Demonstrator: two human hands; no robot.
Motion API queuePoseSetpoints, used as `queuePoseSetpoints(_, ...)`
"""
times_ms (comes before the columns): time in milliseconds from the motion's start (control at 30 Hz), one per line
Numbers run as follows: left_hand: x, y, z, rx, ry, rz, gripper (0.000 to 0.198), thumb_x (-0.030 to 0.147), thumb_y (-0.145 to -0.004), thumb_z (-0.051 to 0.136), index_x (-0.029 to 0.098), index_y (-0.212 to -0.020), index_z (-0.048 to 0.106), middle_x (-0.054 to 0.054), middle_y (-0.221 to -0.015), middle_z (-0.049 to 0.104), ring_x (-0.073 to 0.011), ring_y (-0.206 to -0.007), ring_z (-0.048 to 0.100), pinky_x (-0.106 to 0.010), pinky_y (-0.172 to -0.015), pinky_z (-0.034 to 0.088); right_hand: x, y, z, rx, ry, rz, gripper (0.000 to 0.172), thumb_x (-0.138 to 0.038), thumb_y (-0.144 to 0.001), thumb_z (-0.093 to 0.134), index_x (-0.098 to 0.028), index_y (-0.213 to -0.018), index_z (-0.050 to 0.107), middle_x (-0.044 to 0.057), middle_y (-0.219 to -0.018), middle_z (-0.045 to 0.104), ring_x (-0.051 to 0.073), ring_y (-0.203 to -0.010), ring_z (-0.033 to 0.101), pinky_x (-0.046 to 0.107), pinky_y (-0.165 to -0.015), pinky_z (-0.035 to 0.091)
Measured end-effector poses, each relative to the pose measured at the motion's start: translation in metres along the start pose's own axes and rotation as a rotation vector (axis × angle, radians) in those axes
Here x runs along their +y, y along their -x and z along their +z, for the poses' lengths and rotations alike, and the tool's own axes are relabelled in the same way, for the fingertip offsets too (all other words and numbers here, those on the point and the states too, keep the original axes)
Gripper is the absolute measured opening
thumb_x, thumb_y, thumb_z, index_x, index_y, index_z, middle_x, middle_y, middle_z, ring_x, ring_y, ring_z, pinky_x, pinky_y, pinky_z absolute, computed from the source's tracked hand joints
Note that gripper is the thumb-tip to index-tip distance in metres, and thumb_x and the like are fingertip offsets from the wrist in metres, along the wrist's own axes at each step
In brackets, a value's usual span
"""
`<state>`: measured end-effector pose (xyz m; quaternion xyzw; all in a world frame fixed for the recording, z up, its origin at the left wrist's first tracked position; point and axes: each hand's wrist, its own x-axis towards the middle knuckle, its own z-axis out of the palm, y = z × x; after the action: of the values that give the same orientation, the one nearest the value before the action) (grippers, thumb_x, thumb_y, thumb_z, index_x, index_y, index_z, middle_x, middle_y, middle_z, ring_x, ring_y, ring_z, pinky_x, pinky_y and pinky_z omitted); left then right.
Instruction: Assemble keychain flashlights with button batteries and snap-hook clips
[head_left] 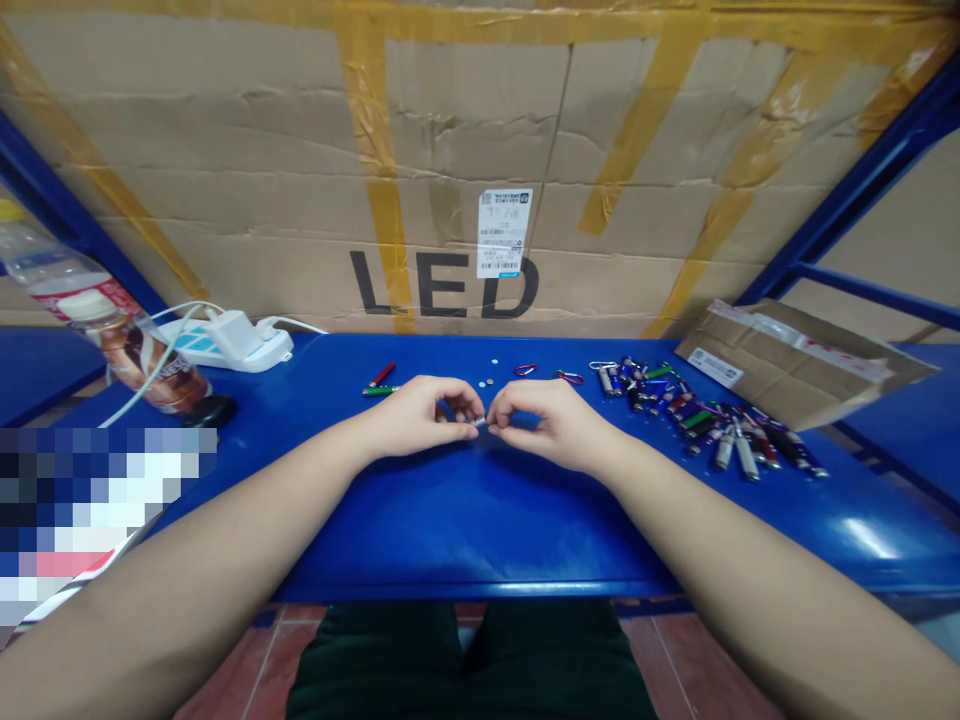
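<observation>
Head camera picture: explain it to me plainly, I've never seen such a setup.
There is no machine here: a person works with two bare hands, seen from a camera worn on the head. The left hand and right hand pinch a tiny silvery piece, too small to identify. On the shiny blue table lie a short red tube, a short green tube, small pale discs and, to the right, a heap of small multicoloured metallic tubes beside a brown cardboard box. At the left are a white plastic power strip and a clear plastic bottle.

Plastic bottle [126,343] — white power strip [198,342]
</observation>
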<state>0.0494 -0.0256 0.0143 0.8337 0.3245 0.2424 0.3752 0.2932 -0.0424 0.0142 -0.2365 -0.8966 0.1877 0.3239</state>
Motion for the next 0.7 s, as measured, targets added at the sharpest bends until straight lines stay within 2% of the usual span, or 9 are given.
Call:
queuePoseSetpoints(133,0.000,0.000,-0.001,-0.008,-0.013,0.013,0.023,0.033,-0.084,0.077,0.016,-0.101,0.073,-0.005,-0.092,0.073,-0.0175,-0.084,0.067,-0.026,-0.069,0.052,-0.001,0.000,0.001,-0.021,0.006,-0.030,0.010,-0.016,-0.091,0.065,-0.020,-0.083,0.063,0.004,-0.089,0.075,0.017,-0.083,0.069,0.029,-0.080,0.052)
queuePoseSetpoints(233,-0.002,-0.001,-0.001,0.001,-0.017,0.020,0.022,0.032,-0.084,0.077,0.017,-0.100,0.072,-0.004,-0.093,0.074,-0.0183,-0.086,0.068,-0.027,-0.071,0.052,0.000,0.000,-0.001,0.021,0.012,-0.017,0.009,-0.016,-0.091,0.065,-0.020,-0.083,0.063,0.004,-0.089,0.074,0.017,-0.083,0.068,0.029,-0.080,0.052)
queuePoseSetpoints(367,-0.006,-0.001,-0.003,0.017,-0.004,0.022,0.020,0.028,-0.083,0.076,0.018,-0.099,0.069,-0.005,-0.097,0.074,-0.0189,-0.089,0.068,-0.029,-0.075,0.053,0.008,0.000,-0.004,0.104,0.192,0.095,0.004,-0.019,-0.092,0.064,-0.019,-0.094,0.067,0.006,-0.094,0.071,0.019,-0.089,0.067,0.033,-0.084,0.053)
queuePoseSetpoints(467,-0.008,-0.001,-0.004,0.029,-0.013,0.027,0.018,0.026,-0.084,0.075,0.018,-0.099,0.068,-0.004,-0.098,0.073,-0.0190,-0.091,0.068,-0.030,-0.077,0.053,0.016,-0.001,-0.001,-0.051,0.408,0.222,0.027,-0.025,-0.096,0.062,-0.017,-0.121,0.069,0.013,-0.112,0.070,0.026,-0.108,0.066,0.040,-0.097,0.051)
queuePoseSetpoints(567,-0.007,-0.002,-0.005,0.045,-0.039,0.019,0.020,0.026,-0.084,0.074,0.019,-0.100,0.066,-0.004,-0.096,0.072,-0.0184,-0.089,0.067,-0.030,-0.076,0.053,0.021,-0.004,0.005,-0.246,0.562,0.303,0.042,-0.029,-0.102,0.055,-0.014,-0.141,0.063,0.016,-0.123,0.067,0.030,-0.117,0.063,0.044,-0.102,0.049)
queuePoseSetpoints(700,-0.006,-0.002,-0.005,0.063,-0.074,0.013,0.021,0.028,-0.084,0.074,0.019,-0.100,0.065,-0.003,-0.093,0.071,-0.0175,-0.086,0.066,-0.028,-0.071,0.052,0.021,-0.010,0.015,-0.295,0.650,0.384,0.052,-0.035,-0.106,0.046,-0.012,-0.152,0.053,0.019,-0.127,0.064,0.031,-0.118,0.061,0.044,-0.101,0.048)
